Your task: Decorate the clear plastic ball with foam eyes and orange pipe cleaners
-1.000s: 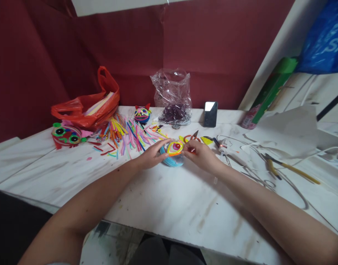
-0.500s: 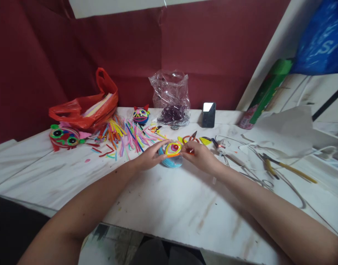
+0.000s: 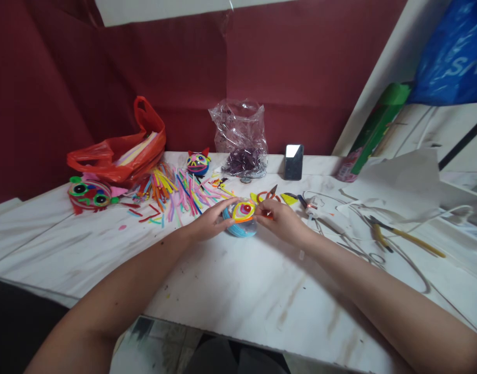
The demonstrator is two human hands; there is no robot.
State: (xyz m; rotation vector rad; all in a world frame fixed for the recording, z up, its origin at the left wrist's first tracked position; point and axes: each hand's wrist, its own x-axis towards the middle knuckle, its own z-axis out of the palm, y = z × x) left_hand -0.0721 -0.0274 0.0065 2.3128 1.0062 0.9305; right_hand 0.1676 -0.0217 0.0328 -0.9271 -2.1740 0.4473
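A clear round ball [image 3: 249, 228] sits low over the table, partly covered with light-blue pipe cleaner rows and a yellow, pink and red eye shape. My left hand [image 3: 212, 220] is closed around its left side, thumb in front and fingers on top. At the ball's right side, my right hand [image 3: 277, 220] pinches an orange pipe cleaner [image 3: 244, 220] that runs under the eye. Its far end is hidden by the fingers. Just behind the right hand lie red-handled scissors [image 3: 272, 193] and yellow pieces [image 3: 289, 198].
Cut pipe cleaners [image 3: 187, 192] lie at the left, near a red plastic bag [image 3: 113, 156] and two decorated balls [image 3: 92, 195] [image 3: 198, 163]. Behind stand a clear bag [image 3: 242, 140] and a phone [image 3: 294, 162]. A glue gun [image 3: 319, 213], cables and yellow-handled pliers [image 3: 409, 239] are at right.
Both hands keep nearly the same hold on the ball and the orange pipe cleaner. The whole view has shifted very slightly.
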